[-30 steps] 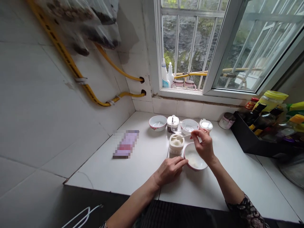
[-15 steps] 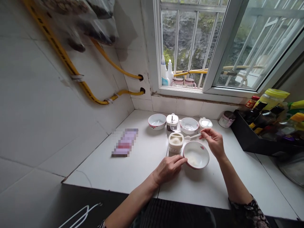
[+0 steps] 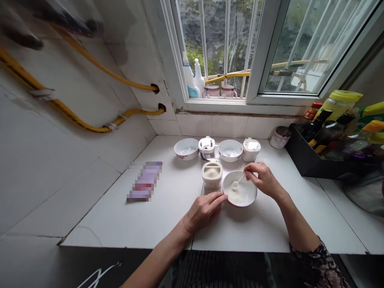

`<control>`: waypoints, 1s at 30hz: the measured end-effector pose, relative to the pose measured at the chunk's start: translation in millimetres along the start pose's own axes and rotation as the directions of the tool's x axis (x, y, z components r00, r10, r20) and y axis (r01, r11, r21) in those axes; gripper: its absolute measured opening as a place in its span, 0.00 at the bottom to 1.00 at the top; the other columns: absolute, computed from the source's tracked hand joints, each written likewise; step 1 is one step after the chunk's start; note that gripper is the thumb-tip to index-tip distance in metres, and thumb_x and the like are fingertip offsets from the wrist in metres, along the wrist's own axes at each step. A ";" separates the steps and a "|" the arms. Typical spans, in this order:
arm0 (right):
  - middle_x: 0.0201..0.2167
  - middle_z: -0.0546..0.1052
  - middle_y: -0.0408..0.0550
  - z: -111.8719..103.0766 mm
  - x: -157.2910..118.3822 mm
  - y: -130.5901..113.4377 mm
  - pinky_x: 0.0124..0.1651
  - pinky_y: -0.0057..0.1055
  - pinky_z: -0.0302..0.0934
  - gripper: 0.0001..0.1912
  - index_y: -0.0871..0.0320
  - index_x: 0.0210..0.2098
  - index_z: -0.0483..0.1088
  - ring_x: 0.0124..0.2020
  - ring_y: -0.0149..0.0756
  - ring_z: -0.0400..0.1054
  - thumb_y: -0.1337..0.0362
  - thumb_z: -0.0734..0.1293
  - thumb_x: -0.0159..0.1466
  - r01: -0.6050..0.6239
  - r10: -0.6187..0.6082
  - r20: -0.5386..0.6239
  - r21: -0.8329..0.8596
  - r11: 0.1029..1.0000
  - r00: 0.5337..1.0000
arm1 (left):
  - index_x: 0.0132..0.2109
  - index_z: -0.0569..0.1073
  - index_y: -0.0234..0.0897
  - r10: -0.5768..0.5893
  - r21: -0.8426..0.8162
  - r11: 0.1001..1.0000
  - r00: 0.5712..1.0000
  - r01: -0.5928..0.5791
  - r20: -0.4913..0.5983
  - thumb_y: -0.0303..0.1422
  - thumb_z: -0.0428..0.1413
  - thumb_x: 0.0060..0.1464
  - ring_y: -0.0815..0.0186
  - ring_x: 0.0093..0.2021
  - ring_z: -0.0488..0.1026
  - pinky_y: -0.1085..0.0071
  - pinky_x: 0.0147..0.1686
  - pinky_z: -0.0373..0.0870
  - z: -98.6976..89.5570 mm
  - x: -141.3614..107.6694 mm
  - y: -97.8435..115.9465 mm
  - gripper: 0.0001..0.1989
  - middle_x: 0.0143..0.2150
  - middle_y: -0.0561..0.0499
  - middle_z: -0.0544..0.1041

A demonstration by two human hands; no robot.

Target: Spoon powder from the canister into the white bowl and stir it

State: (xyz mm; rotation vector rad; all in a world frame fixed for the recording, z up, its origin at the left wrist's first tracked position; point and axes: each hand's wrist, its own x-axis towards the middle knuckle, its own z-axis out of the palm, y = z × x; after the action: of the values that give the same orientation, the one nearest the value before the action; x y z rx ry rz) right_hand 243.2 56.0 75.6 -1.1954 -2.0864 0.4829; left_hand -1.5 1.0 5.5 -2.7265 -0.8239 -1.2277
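A white bowl (image 3: 249,196) stands near the front of the counter with some white granules in its bottom. My right hand (image 3: 264,180) pinches the handle of a small white spoon (image 3: 240,179), whose scoop is down inside the bowl over the granules. At the bowl's left rim, my left hand (image 3: 204,210) grips the edge with its fingertips; the thumb is mostly hidden. Just left of the bowl is a cream seasoning jar (image 3: 212,182), its lid up and white granules inside.
Along the back stand a bowl with a spoon (image 3: 186,155), a lidded jar (image 3: 207,147), a second bowl (image 3: 230,154) and a white jar (image 3: 251,150). A black box of bottles (image 3: 312,162) is at right. A blurred purple packet (image 3: 145,182) lies left.
My right hand has brought the spoon from above the bowl's far rim down into the bowl. My left hand stays at the rim. The view has shifted, moving things slightly left.
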 end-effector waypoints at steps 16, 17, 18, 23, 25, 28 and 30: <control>0.20 0.75 0.42 3.6 -0.8 -5.8 0.35 0.31 0.61 0.07 0.55 0.27 0.71 0.26 0.35 0.68 0.62 0.63 0.59 -0.198 0.215 -0.037 0.267 0.943 0.976 | 0.56 0.68 0.33 0.000 0.003 1.000 1.000 0.000 0.000 0.21 0.44 0.63 0.66 0.40 0.77 0.73 0.34 0.77 0.7 -0.7 0.0 0.18 0.43 0.43 0.78; 0.19 0.74 0.42 3.7 -0.5 -5.5 0.34 0.31 0.61 0.07 0.55 0.27 0.71 0.25 0.35 0.68 0.62 0.63 0.59 -0.203 0.223 -0.042 0.273 0.940 0.974 | 0.56 0.68 0.33 0.002 0.002 1.000 1.000 -0.002 -0.004 0.21 0.44 0.63 0.65 0.40 0.77 0.73 0.34 0.77 0.7 -0.5 0.0 0.17 0.43 0.43 0.78; 0.19 0.74 0.41 4.1 -0.3 -5.3 0.33 0.30 0.60 0.07 0.56 0.27 0.71 0.25 0.34 0.68 0.63 0.64 0.58 -0.204 0.224 -0.045 0.268 0.942 0.974 | 0.56 0.68 0.32 0.003 0.000 1.000 1.000 -0.003 -0.005 0.21 0.44 0.63 0.65 0.40 0.77 0.73 0.34 0.77 0.8 -0.3 0.0 0.17 0.43 0.43 0.78; 0.19 0.74 0.42 5.8 -0.2 -5.9 0.33 0.30 0.59 0.07 0.56 0.26 0.71 0.25 0.34 0.68 0.63 0.63 0.58 -0.205 0.228 -0.060 0.266 0.942 0.972 | 0.56 0.68 0.33 -0.008 0.003 1.000 1.000 0.008 -0.003 0.21 0.44 0.63 0.66 0.40 0.77 0.73 0.35 0.77 1.2 0.1 -0.1 0.18 0.43 0.43 0.78; 0.19 0.74 0.42 5.7 -0.3 -6.1 0.32 0.30 0.59 0.07 0.55 0.26 0.71 0.25 0.35 0.68 0.63 0.63 0.58 -0.211 0.236 -0.063 0.272 0.939 0.970 | 0.56 0.68 0.33 -0.006 0.002 1.000 1.000 0.006 -0.003 0.21 0.44 0.63 0.65 0.40 0.77 0.73 0.35 0.77 0.8 0.2 -0.1 0.18 0.43 0.43 0.78; 0.18 0.74 0.42 8.6 -0.4 -6.0 0.34 0.31 0.60 0.07 0.55 0.25 0.70 0.25 0.35 0.68 0.63 0.63 0.58 -0.195 0.213 -0.058 0.233 0.953 0.975 | 0.56 0.68 0.33 -0.006 -0.005 1.000 1.000 0.006 0.004 0.21 0.44 0.63 0.65 0.40 0.77 0.73 0.35 0.78 0.1 0.3 -0.1 0.18 0.42 0.43 0.78; 0.18 0.75 0.41 13.3 -0.5 -6.0 0.40 0.34 0.61 0.07 0.54 0.24 0.69 0.25 0.35 0.68 0.65 0.63 0.58 -0.167 0.180 -0.059 0.176 0.970 0.982 | 0.56 0.69 0.33 -0.009 -0.009 1.000 1.000 0.010 0.012 0.22 0.44 0.63 0.65 0.40 0.78 0.73 0.35 0.78 0.0 0.2 -0.2 0.17 0.42 0.42 0.78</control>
State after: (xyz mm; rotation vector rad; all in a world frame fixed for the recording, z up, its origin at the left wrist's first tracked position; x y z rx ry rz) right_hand 230.2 52.7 69.7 -1.2800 -1.8458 0.6739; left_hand -1.5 1.3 5.6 -2.7434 -0.8355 -1.2209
